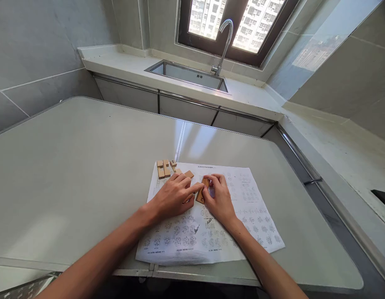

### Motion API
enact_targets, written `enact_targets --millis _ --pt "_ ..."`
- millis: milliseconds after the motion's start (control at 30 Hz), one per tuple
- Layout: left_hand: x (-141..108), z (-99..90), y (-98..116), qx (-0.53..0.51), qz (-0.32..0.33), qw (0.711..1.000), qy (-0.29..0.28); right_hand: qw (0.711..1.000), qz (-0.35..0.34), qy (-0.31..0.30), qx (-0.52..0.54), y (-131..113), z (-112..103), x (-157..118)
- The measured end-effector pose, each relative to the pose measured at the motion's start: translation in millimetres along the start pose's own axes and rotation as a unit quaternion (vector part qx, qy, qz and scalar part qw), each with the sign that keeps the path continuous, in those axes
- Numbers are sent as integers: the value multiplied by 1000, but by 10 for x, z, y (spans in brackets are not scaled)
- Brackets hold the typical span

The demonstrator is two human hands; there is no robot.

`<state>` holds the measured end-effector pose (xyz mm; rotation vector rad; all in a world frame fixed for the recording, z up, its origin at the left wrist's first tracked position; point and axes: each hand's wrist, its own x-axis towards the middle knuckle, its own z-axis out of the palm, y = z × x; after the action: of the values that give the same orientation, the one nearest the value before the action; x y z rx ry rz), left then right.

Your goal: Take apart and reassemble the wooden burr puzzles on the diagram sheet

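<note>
The desk (86,166) carries the paper (180,253). Near the paper's middle, the left hand (177,193), its grip unclear, is just beside the right hand (220,197), which grasps a block (200,197); loose blocks (161,173) lie at the paper's far left corner.

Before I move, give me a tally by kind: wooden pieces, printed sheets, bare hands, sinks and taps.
Wooden pieces: at least 4; overlaps and fingers hide the exact number
Printed sheet: 1
Left hand and right hand: 2
Sink: 1
Tap: 1
Total: at least 9
</note>
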<state>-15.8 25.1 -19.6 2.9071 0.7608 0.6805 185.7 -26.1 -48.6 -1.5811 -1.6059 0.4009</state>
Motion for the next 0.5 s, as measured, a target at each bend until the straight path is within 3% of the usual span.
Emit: enact_targets --millis 500 --pt "0 -27 20 -7 -20 1000 1 999 -28 -22 27 -38 -41 19"
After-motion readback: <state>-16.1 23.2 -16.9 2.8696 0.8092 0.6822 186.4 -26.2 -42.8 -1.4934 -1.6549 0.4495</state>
